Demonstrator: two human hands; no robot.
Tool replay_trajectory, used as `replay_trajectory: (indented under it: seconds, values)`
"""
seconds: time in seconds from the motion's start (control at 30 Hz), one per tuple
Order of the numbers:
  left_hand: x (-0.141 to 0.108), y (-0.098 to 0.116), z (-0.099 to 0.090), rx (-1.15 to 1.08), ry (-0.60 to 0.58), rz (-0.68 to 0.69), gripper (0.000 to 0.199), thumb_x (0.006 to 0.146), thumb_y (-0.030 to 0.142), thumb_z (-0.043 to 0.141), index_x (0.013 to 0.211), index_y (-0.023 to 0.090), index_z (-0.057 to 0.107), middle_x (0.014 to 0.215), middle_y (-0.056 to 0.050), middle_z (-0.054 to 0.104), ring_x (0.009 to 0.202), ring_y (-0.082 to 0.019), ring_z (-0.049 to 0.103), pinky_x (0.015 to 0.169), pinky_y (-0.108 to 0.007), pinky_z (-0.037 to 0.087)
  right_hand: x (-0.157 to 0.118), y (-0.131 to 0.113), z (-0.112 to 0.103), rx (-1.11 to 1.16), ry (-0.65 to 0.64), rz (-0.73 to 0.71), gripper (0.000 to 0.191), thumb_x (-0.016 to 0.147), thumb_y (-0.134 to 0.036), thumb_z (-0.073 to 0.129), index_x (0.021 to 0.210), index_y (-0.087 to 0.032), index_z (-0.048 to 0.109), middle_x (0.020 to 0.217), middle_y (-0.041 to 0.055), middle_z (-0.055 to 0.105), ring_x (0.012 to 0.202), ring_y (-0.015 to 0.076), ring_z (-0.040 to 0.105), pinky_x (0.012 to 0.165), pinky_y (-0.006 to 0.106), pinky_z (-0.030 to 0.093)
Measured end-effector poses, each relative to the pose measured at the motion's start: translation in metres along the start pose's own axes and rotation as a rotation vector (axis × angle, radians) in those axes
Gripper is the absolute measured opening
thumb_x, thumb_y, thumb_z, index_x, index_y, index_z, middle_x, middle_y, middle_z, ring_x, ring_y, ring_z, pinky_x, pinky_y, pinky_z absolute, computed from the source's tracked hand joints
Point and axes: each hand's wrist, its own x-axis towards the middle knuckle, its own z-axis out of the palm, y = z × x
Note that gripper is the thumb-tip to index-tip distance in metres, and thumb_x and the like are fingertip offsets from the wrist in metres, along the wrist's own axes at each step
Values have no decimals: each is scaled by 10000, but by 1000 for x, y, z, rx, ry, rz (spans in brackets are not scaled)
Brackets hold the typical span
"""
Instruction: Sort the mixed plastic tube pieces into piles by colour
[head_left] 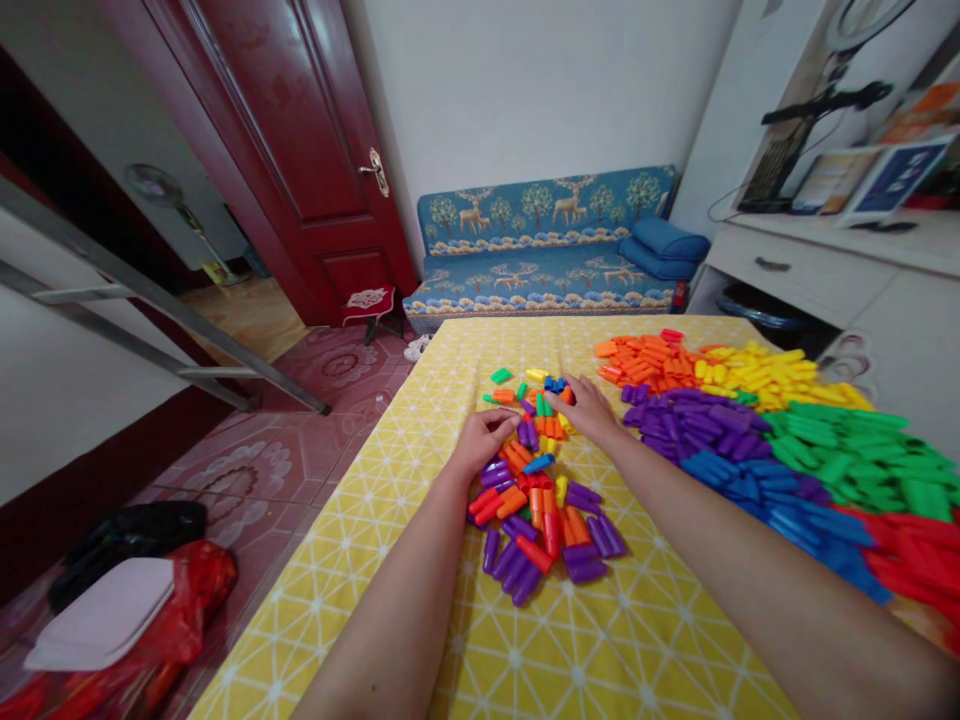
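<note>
Between my hands lies a mixed heap of small plastic tube-shaped pieces, like pen caps, in several colours. My left hand [484, 440] rests at the heap's left edge, its fingers curled with thumb and forefinger close together beside purple pieces [528, 432]. Whatever sits in those fingers is hidden. At the heap's far right, my right hand [590, 408] has thumb and fingers apart over blue pieces [553, 384] and an orange one. Its thumb tip is beside green pieces [543, 405]. Nearer me are red pieces [551, 530] and more purple pieces [517, 570].
Sorted piles lie along the table's right: orange [649, 360], yellow [772, 372], purple [694, 425], green [862, 455], blue [780, 510] and red [915, 560]. A yellow patterned cloth [360, 560] covers the table. Beyond stands a blue sofa [540, 270]; a metal ladder [150, 290] leans left.
</note>
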Motion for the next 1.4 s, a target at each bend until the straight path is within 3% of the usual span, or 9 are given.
replay_trajectory:
  seconds: [0.1,0.2,0.3,0.5,0.63,0.73,0.97,1.23,1.4]
  values:
    - [0,-1,0,-5,22,0,376,807,456,605,947,134,738,955,-74,739,889,-219,653,836,-311,494,-5,-8,6,1,-18,1,301,635,-447,722,862,-250,705,1076,67,649,1137,293,525,1036,444,338]
    - [2,-3,0,-3,56,-12,363,806,449,601,924,135,741,912,-64,741,853,-208,653,812,-300,492,-25,-26,7,250,-126,53,239,667,-385,671,849,-235,706,918,31,674,971,246,598,927,404,435]
    - [3,-4,0,5,63,-18,355,811,441,588,900,133,740,842,-53,735,786,-194,648,765,-287,489,-58,-43,7,447,-218,140,311,727,-371,633,1005,-241,681,972,20,685,926,217,621,871,379,469]
    - [1,-2,-1,36,60,8,372,819,455,572,910,135,739,861,-52,736,794,-197,644,776,-287,477,-103,-56,2,431,-225,115,438,758,-380,662,1173,-256,596,1188,30,636,1098,226,582,976,375,429]
    - [2,-4,-1,32,50,10,380,816,469,572,891,135,737,837,-48,729,770,-186,639,750,-278,479,-107,-58,2,464,-254,36,501,719,-305,695,1201,-261,565,1252,27,605,1172,231,549,1012,372,417]
    - [3,-5,-1,-4,62,-4,373,805,472,586,861,134,734,808,-50,726,751,-178,640,730,-273,483,-108,-59,2,466,-257,48,523,730,-301,689,1229,-262,537,1206,31,629,1122,223,585,987,376,442]
    - [-1,3,0,-136,189,-114,400,795,484,578,869,119,722,753,-59,722,671,-164,635,608,-252,476,-108,-52,2,441,-112,146,459,730,-434,706,1125,-234,586,1100,55,675,1010,237,632,916,387,483]
    - [-3,2,3,-106,271,-93,357,788,446,588,755,119,728,710,-53,716,686,-172,632,672,-277,478,-114,-51,-4,488,-40,185,391,777,-530,641,1003,-212,617,1011,64,688,963,243,628,892,380,480]
    - [-1,1,0,-191,315,-104,374,746,482,626,755,123,730,736,-66,723,739,-191,647,761,-311,493,-117,-49,-4,552,-41,236,454,796,-606,569,916,-177,652,936,79,713,913,250,648,827,359,501]
